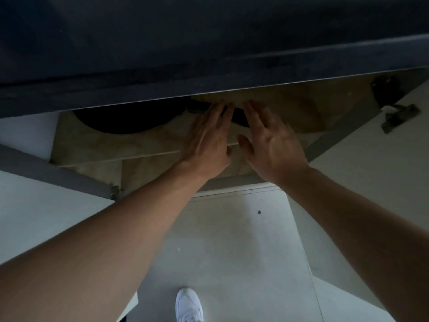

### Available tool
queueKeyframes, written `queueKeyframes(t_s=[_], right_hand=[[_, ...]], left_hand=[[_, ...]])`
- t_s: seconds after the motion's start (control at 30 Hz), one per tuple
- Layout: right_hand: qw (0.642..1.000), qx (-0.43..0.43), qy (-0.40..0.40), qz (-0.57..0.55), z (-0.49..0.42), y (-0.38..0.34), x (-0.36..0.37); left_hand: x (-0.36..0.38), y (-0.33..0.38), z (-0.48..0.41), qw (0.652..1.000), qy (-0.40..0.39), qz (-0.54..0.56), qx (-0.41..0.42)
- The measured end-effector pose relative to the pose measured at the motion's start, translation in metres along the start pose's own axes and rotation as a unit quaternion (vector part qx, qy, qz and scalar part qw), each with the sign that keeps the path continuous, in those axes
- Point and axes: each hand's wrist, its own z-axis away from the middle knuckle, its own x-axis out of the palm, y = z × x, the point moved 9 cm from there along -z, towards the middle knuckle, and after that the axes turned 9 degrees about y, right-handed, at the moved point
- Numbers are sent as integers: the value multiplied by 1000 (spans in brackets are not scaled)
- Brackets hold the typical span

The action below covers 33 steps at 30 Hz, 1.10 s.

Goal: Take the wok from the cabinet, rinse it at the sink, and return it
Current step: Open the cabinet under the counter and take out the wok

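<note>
I look down into an open base cabinet (pixel 144 145) under a dark countertop (pixel 209 54). A round black wok (pixel 120 119) sits on the cabinet's paper-lined shelf at the left; its far half is hidden under the counter edge. A second dark object (pixel 239 113) lies between my fingertips, and I cannot tell what it is. My left hand (pixel 206 140) and my right hand (pixel 269 147) reach side by side into the cabinet, fingers spread and extended. Both palms face down and neither hand grips anything.
White cabinet doors stand swung open at the left (pixel 46 205) and right (pixel 371 147), the right one with a metal hinge (pixel 399 115). Pale floor (pixel 232 252) lies below, with my white shoe (pixel 188 305) at the bottom.
</note>
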Motion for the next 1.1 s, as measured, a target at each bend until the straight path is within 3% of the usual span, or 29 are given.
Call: queueKeyframes(t_s=[0.23,0.3,0.43,0.6,0.7,0.8,0.83,1.0,1.1], right_hand=[[995,74,29,-55,-5,1,19],[987,121,-10,-104,-7,1,30],[941,230,-111,-223,0,-2,52],[929,266,-71,-248,23,-22,45],[910,304,-42,-279,47,-36,39],[893,335,-23,-299,74,-46,30],[890,341,-24,-301,82,-48,28],[865,381,-31,-324,121,-47,18],[842,419,-92,-329,140,-43,25]], left_hand=[[5,-2,9,999,6,36,-7],[-2,-5,13,998,25,59,-23],[-7,-22,26,986,53,132,-83],[-10,-45,56,949,66,239,-193],[-1,-68,77,862,96,375,-328],[17,-80,92,684,109,529,-490],[23,-76,93,642,90,563,-513],[40,-53,100,541,-12,659,-523],[49,-44,109,484,-35,693,-533]])
